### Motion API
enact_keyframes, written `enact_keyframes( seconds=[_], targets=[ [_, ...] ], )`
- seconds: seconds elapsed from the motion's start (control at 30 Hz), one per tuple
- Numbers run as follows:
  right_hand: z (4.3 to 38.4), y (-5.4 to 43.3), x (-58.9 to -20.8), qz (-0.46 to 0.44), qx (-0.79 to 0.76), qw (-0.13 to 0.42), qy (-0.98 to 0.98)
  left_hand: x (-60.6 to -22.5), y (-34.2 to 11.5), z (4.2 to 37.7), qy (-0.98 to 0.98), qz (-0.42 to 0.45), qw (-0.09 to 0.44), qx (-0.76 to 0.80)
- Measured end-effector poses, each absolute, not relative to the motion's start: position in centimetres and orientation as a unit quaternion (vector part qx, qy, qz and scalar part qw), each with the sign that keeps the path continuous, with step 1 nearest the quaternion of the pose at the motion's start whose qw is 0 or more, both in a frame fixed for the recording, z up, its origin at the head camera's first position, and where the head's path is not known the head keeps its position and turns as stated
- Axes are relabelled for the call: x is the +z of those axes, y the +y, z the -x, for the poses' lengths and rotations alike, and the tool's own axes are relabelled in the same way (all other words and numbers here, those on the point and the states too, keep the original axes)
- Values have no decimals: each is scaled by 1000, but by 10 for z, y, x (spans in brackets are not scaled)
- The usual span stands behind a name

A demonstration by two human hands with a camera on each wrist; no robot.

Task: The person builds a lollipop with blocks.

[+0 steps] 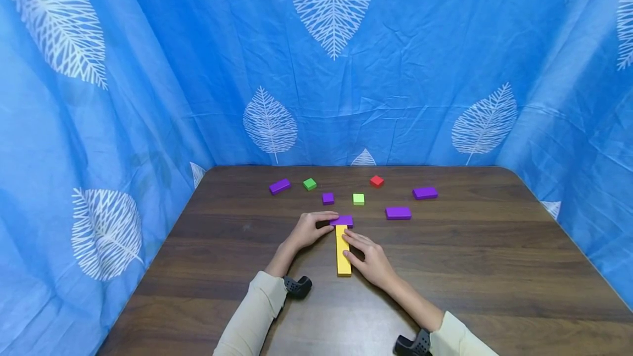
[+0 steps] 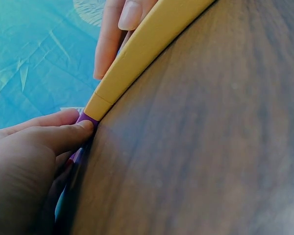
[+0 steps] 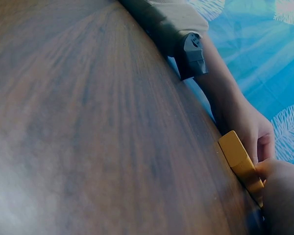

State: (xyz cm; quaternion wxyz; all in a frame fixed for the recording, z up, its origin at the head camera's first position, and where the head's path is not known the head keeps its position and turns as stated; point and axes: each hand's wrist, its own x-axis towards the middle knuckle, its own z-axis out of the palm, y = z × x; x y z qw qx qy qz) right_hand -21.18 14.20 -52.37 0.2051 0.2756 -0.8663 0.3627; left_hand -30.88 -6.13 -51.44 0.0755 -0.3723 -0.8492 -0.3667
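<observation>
Near the middle of the table, a purple rectangular block [image 1: 345, 220] lies crosswise at the far end of a yellow bar [image 1: 343, 265], forming a T. A seam near the far end divides the yellow bar. My left hand [image 1: 307, 229] pinches the purple block's left end; in the left wrist view its thumb [image 2: 71, 137] lies against the block where purple meets yellow. From the right, my right hand [image 1: 372, 261] touches the yellow bar with extended fingers and thumb. The right wrist view shows the thumb [image 3: 265, 168] against the yellow bar [image 3: 233, 151].
Beyond the hands lie a small purple block [image 1: 328, 199], a green block [image 1: 309, 184], a lighter green block [image 1: 358, 199] and a red block [image 1: 377, 181]. Longer purple blocks lie at far left [image 1: 279, 187] and right [image 1: 398, 213]. Blue leaf-print cloth [image 1: 395, 98] surrounds the wooden table [image 1: 494, 268].
</observation>
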Motion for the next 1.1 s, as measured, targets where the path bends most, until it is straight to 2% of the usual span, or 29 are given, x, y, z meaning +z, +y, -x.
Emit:
enact_keyframes(
  seconds=[0.2, 0.37, 0.6, 0.7, 0.93, 1.1],
  targets=[
    [212, 141, -525, -279, 363, 206, -865, -513, -62, 308, -849, 362, 70, -378],
    [212, 141, -527, -279, 366, 210, -863, -508, -64, 312, -846, 336, 107, -400],
    [210, 141, -527, -278, 368, 214, -861, -498, -65, 336, -850, 278, 164, -417],
    [210, 140, -527, -276, 366, 213, -863, -497, -65, 345, -866, 252, 149, -405],
    [210, 141, -525, -275, 369, 207, -864, -499, -62, 358, -899, 243, 66, -360],
    [212, 141, -524, -276, 366, 208, -864, -497, -57, 359, -904, 252, 60, -340]
  ],
)
